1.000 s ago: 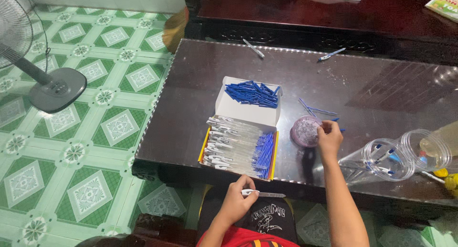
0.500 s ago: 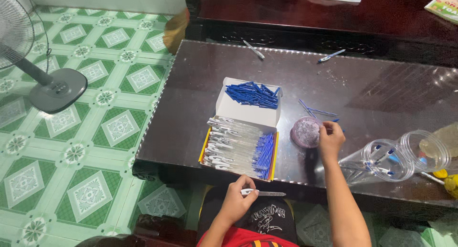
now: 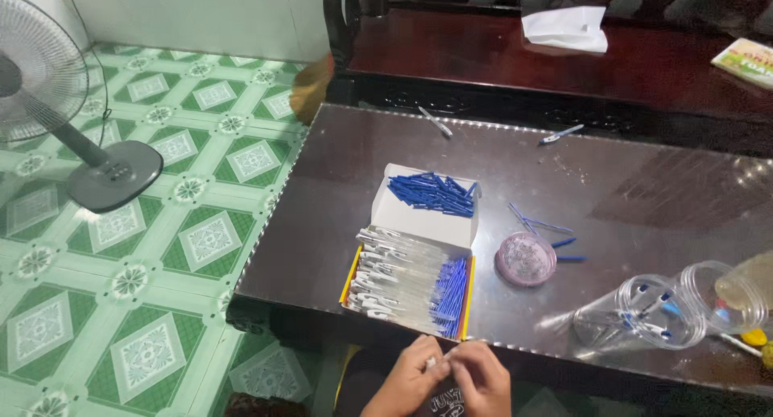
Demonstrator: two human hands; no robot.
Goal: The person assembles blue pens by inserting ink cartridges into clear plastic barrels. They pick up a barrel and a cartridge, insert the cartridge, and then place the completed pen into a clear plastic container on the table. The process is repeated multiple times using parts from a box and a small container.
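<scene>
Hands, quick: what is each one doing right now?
Left hand: fingers closed on a small clear pen part.
Right hand: fingers pinched on the same pen part, below the table edge.

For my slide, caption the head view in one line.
Both hands pinch a small pen part below the table edge, near an open box of pens.

My single head camera looks steeply down and forward over the dark worktop (image 3: 564,191), fairly near. My hands sit at the bottom edge; the green tiled floor (image 3: 161,248) fills the left side.
</scene>
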